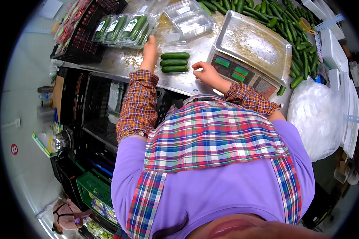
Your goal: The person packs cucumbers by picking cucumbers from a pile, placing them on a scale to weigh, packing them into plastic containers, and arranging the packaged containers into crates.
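Observation:
My left hand (149, 54) is closed at the near right corner of a clear plastic pack of cucumbers (136, 28), the right-hand one in a row of labelled packs; some of its fingers are hidden. To the right, an open clear plastic tray (162, 51) holds three cucumbers (174, 62) lying side by side. My right hand (210, 75) is just right of that tray, apart from the cucumbers. Its fingers are bent and slightly parted, with nothing seen between them. A weighing scale (243, 75) with lit green displays stands beside it.
Empty clear containers (191, 23) lie behind the tray on the metal table (121, 59). Loose cucumbers (281, 18) are heaped behind and right of the scale. A black crate (77, 44) stands left. A white plastic bag (317, 117) hangs right. Another person (68, 215) is lower left.

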Tool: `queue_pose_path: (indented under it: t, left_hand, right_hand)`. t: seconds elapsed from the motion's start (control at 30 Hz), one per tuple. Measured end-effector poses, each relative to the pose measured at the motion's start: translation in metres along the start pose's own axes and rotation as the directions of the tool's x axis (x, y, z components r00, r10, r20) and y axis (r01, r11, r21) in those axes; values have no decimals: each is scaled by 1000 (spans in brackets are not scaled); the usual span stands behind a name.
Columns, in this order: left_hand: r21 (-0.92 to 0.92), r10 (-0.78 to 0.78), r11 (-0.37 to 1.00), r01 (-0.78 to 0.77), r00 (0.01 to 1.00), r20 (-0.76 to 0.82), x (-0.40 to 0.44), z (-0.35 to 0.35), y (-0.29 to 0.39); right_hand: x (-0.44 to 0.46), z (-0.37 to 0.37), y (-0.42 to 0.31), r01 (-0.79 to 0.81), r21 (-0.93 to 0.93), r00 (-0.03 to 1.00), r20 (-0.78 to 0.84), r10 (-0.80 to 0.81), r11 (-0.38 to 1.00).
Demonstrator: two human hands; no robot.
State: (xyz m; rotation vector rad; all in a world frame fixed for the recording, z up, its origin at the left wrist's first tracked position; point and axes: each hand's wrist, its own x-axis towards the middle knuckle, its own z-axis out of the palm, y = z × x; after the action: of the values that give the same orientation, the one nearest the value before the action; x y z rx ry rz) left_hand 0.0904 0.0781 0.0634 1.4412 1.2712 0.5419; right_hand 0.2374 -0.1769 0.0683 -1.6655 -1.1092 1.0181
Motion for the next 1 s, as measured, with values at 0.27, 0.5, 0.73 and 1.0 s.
queue_pose_path:
  t: [0.27,0.5,0.73,1.0]
  left_hand:
    - [-193,61,980,-54,998,33,-60,-53,15]
    - [456,215,804,-382,901,377,-74,-80,-44]
    - [577,13,786,-223,939,344,-76,-61,-36]
    - [236,-368,925,300,862,349,-71,-62,-25]
  right_hand:
    - [-18,-16,-5,-448,524,893,235,383,725]
    - [2,-4,-5,-430,470,903,235,360,771]
    - [15,12,13,-480,524,872,194,449,704]
    - [23,17,18,-520,515,849,220,481,682]
